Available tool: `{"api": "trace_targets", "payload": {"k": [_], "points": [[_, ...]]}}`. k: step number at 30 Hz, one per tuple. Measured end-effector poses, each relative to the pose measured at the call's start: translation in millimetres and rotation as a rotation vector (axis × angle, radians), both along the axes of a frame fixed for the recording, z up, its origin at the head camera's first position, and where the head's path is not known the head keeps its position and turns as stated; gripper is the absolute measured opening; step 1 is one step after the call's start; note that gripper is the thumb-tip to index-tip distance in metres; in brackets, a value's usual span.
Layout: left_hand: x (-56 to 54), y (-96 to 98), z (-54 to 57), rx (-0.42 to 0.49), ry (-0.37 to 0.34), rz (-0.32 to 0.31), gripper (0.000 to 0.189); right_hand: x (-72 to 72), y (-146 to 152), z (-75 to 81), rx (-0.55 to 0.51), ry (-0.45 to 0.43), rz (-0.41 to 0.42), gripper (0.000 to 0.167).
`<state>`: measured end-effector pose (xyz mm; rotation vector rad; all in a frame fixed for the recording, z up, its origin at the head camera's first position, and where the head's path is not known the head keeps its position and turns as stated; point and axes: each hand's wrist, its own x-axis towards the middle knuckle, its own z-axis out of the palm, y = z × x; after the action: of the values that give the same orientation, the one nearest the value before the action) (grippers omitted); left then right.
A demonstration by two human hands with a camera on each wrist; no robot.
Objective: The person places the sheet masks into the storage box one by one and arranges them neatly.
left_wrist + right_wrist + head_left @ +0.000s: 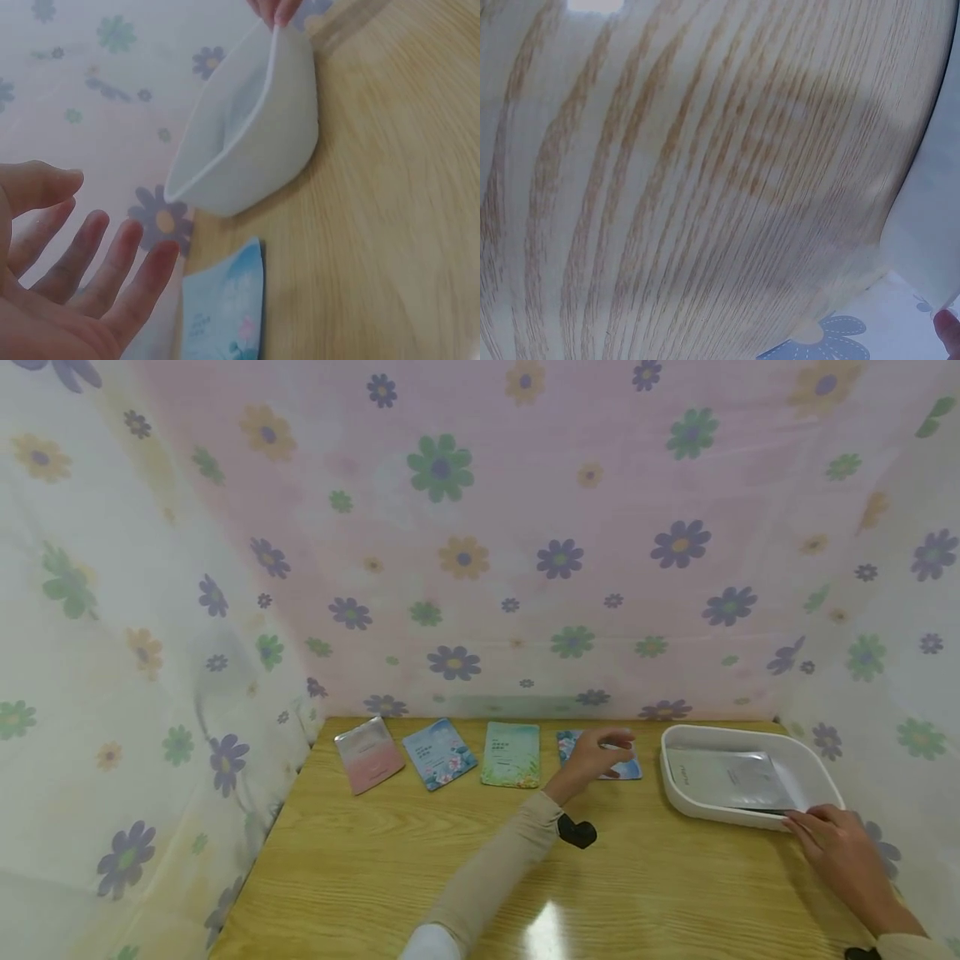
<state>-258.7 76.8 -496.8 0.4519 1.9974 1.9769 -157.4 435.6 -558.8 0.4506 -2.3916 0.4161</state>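
Left hand [597, 756]: thumb and fingers apart, empty, over the floral packet [628, 768] left of the white tray [677, 795]. This packet should crease least if held by its edge. Right hand [843, 852] pinches the tray's near-right rim; light pressure probably avoids tipping. Silver packet [720, 778] inside tray; three more packets [441, 754] farther left of it.

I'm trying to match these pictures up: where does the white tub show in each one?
Head view: the white tub is toward the right, below mid-height.
Left wrist view: upper middle of the picture.
Right wrist view: only part of its wall shows, along the right edge.
Shared landmark: the right hand at its rim, just fingers in the wrist views.
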Motion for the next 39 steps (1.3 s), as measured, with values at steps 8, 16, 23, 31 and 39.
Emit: {"api": "trace_targets", "payload": {"k": [8,16,23,31,39], "points": [[-1.3,-21.9,-12.0,0.04,-0.071,0.063,0.025,0.2,0.8,-1.4,-0.001,-0.014,-0.03,0.016],[-7.4,-44.8,-24.2,0.065,-0.106,0.132,0.027,1.7,0.0,-2.5,-0.002,-0.027,-0.048,0.014],[-13.8,-65.4,-42.2,0.086,-0.147,0.203,0.029,2.1,-1.8,-0.5,-0.005,-0.04,-0.052,0.016],[-19.1,-72.9,-53.5,0.057,-0.183,0.249,0.034,4.0,-2.4,1.3,-0.001,-0.04,-0.048,0.017],[-24.6,-69.1,-63.6,0.02,-0.25,0.307,0.037,2.5,-1.2,1.5,0.002,-0.001,-0.017,0.025]]}}
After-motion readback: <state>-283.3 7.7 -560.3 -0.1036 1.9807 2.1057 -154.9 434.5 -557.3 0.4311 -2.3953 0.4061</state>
